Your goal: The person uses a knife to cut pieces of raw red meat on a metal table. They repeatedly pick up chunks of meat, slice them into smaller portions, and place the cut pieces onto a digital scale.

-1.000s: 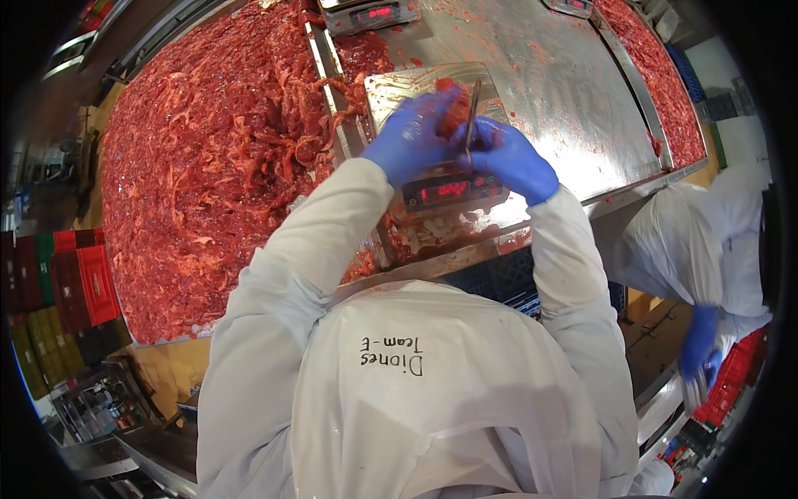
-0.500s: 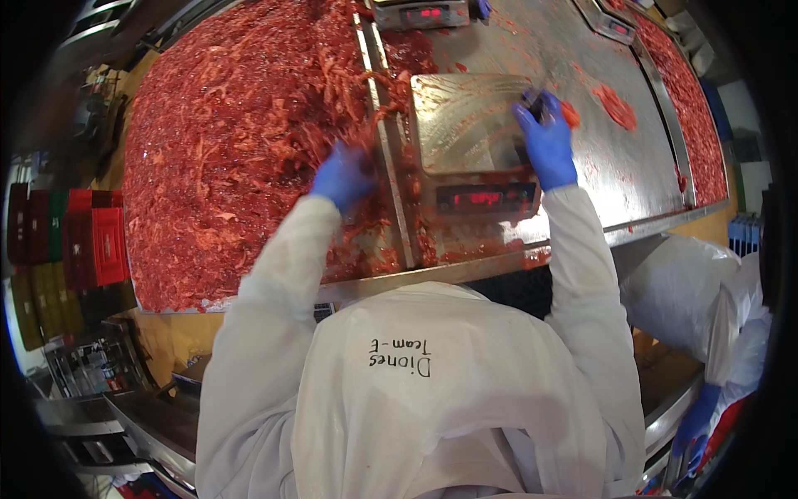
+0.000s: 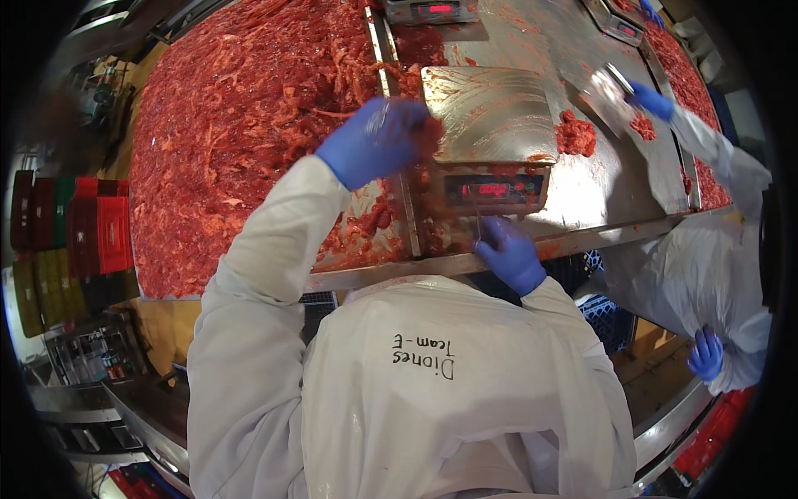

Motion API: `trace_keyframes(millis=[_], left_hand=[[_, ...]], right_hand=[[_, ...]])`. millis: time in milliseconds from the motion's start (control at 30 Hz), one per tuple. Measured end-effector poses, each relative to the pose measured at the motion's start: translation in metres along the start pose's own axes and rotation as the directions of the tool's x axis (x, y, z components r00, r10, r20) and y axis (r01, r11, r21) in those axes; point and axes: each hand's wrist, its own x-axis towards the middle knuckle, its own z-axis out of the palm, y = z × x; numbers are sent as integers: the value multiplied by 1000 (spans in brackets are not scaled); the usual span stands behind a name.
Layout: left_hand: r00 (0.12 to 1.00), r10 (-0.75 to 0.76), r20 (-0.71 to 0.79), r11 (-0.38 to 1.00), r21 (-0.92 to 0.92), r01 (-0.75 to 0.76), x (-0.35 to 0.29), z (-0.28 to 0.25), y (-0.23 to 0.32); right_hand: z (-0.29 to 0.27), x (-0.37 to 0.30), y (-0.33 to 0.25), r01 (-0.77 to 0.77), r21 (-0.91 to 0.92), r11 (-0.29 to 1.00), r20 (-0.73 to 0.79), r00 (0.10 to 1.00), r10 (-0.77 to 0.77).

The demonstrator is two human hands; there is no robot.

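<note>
My left hand (image 3: 374,143), in a blue glove, is raised over the metal divider, left of the weighing scale (image 3: 490,112). Its fingers are closed on a piece of red raw meat (image 3: 431,138), partly hidden and blurred. The scale's steel plate carries only smears, and its display is lit red. My right hand (image 3: 511,259), gloved in blue too, is closed near the table's front edge, just below the display. A thin, blade-like strip (image 3: 477,214) rises from its fingers; its exact kind is unclear. Chopped raw meat (image 3: 241,150) lies thickly across the left section.
Right of the scale sits a small meat pile (image 3: 575,133). Beyond it a co-worker's gloved hand (image 3: 650,100) holds a shiny metal thing (image 3: 611,87). A second scale (image 3: 431,10) stands at the back. Red crates (image 3: 100,224) are stacked at far left.
My left hand has lifted from the meat and come right with a piece. My right hand has left the scale's right edge and come nearer me. A co-worker's arm has reached in at right.
</note>
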Motion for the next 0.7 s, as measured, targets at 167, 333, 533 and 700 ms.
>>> trace_keyframes(millis=[167,333,533,700], left_hand=[[968,239,-81,754,-613,-237,44,22,59],[873,344,-345,939,131,-318,48,14,-9],[1000,-10,15,852,524,1,-95,90,-114],[993,69,99,994,77,-77,-58,55,-67]], right_hand=[[-1,-4,2,-28,19,999,-47,998,29],[-7,-6,-4,-49,87,995,-100,993,57],[-3,-14,-2,-97,434,896,-133,976,170],[-6,-12,6,-181,361,915,-53,975,214]])
